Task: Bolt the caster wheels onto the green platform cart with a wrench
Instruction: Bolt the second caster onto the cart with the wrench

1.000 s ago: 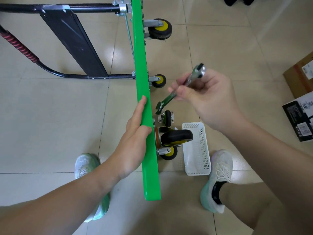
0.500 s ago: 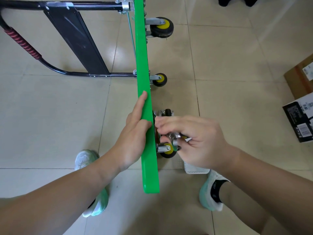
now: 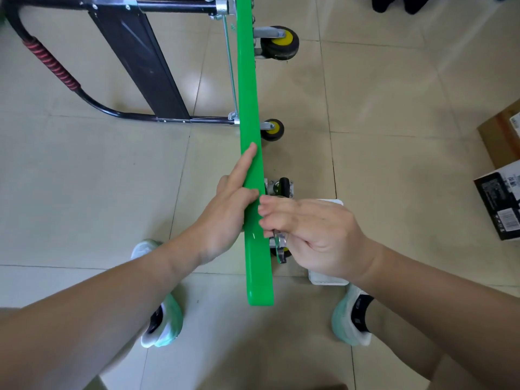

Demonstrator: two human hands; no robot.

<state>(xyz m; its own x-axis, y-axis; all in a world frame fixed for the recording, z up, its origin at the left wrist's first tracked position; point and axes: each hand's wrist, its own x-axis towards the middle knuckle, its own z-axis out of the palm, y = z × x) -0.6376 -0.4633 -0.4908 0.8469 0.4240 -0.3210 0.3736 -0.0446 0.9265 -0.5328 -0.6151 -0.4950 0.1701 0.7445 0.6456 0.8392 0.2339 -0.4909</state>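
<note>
A person is crouching over a green platform cart (image 3: pixel 247 80) that is standing on its long side on the tiled floor (image 3: pixel 84 178). Its long axis is running straight away from the person, its underside is facing right, and its black handle frame (image 3: pixel 135 52) is lying folded out to the left.

The left hand (image 3: pixel 225 215) is bracing the board from the left. Its grip is flat and closing on nothing, with the index finger stretching along the top edge and the thumb lying across it.

Just across the board, the right hand (image 3: pixel 315 235) is working against the underside, its grip curling round a wrench (image 3: pixel 280 250). Only a short piece of metal is showing below the fingers. That piece is pointing back toward the person, roughly in line with the board, and the head of the tool is hidden.

The bolting point appears to be lying directly under this hand, so the right hand is the nearer one. Any turn is likely to have to swing in the narrow space beside the board.

Two caster wheels (image 3: pixel 280 42) are already sitting on the far end, and a third caster (image 3: pixel 284 187) is showing just beyond the knuckles. A white basket (image 3: pixel 327 277) is peeking out beneath the wrist, and boxes (image 3: pixel 501 204) are standing well apart at the right.
</note>
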